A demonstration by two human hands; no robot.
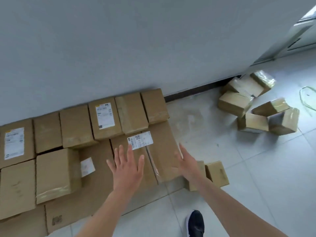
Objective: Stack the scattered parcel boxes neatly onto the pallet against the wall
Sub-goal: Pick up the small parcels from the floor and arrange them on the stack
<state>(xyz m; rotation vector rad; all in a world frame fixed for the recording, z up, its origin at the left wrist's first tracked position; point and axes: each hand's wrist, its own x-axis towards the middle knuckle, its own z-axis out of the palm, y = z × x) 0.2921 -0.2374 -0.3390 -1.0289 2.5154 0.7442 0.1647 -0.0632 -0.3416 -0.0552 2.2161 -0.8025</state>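
Several brown cardboard parcel boxes lie packed in rows along the grey wall; no pallet shows under them. A large box (162,151) with a white label (140,140) sits at the right end of the front row. My left hand (127,167) hovers over its left part, fingers spread, holding nothing. My right hand (185,164) is at its right edge, fingers apart and empty; contact is unclear. A small box (217,173) lies on the floor just right of my right wrist. A loose pile of taped boxes (256,106) lies on the floor at the right.
Pale floor tiles (256,185) stretch to the right and front. My black shoe (195,223) is at the bottom edge. A thin green cord (306,100) loops on the floor at far right. A grey door or cabinet (301,36) stands at upper right.
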